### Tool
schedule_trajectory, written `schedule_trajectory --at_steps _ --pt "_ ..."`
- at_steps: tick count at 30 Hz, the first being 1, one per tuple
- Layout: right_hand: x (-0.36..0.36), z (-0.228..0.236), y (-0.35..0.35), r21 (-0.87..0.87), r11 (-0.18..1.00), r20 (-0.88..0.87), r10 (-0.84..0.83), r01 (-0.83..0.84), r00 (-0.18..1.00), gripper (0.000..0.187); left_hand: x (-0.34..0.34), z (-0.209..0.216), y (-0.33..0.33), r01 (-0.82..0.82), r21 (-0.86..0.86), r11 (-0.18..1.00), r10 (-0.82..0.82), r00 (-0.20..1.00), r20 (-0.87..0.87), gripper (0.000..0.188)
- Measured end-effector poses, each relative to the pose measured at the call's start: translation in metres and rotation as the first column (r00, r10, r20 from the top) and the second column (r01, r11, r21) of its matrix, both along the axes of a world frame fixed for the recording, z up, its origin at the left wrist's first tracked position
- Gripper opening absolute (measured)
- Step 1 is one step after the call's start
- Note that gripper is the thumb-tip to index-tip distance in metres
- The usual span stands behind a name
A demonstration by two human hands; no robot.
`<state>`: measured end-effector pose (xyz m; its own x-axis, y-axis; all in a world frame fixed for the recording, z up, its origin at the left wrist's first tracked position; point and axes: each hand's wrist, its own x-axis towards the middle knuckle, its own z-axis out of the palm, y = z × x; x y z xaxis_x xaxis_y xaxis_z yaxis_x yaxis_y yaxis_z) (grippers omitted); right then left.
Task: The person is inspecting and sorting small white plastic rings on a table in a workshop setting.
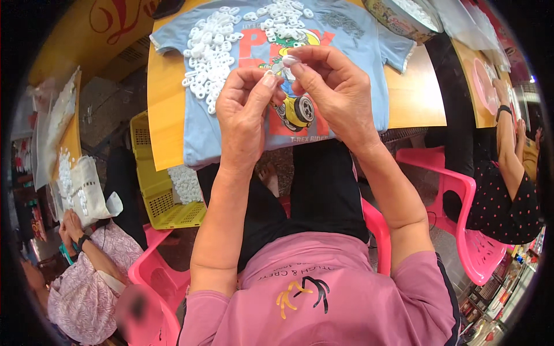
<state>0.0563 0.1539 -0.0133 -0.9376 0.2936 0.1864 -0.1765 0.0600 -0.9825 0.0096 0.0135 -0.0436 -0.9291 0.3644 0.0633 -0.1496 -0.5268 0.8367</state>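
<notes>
Above a blue printed T-shirt (222, 135) spread on the table, my two hands are raised close together. My right hand (340, 92) pinches a small white plastic piece (290, 60) between thumb and forefinger. Thumb and fingers of my left hand (242, 109) are pressed together in a pinch; a speck of white shows at their tips, too small to name. Loose white oval pieces with holes lie on the shirt, in a long pile (209, 55) to the left and a smaller pile (283, 22) beyond my hands.
A decorated round tin (398, 20) with white pieces stands at the far right. Below the table's left edge are yellow plastic crates (164, 210) and a bag of white pieces (186, 183). People sit on pink chairs (441, 167) at both sides, their hands at other tables.
</notes>
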Motion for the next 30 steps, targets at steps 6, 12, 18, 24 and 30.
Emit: schedule_trajectory --at_steps 6,12,18,24,30 --pt "-0.001 -0.009 0.012 0.081 0.996 -0.074 0.035 -0.029 0.997 0.022 -0.001 0.001 -0.001 0.009 0.016 1.0 -0.009 1.0 0.009 0.012" --pt "0.002 -0.005 0.015 -0.155 0.974 0.097 0.182 -0.166 0.979 0.024 -0.001 0.001 0.0 0.006 -0.005 1.0 -0.007 1.0 -0.019 0.011" --pt "-0.003 -0.004 0.012 -0.106 0.983 0.033 0.156 -0.152 0.987 0.024 -0.002 0.0 -0.001 0.035 -0.02 0.999 -0.035 0.999 -0.025 0.012" --pt "-0.006 -0.004 0.017 -0.074 0.99 -0.001 0.119 -0.119 0.993 0.023 -0.002 -0.001 -0.001 0.037 -0.021 0.999 -0.038 0.999 -0.031 0.013" --pt "-0.005 0.0 0.013 0.022 0.993 -0.006 0.12 -0.12 0.993 0.022 -0.002 0.0 -0.002 0.031 -0.057 0.998 -0.033 0.999 -0.03 0.015"
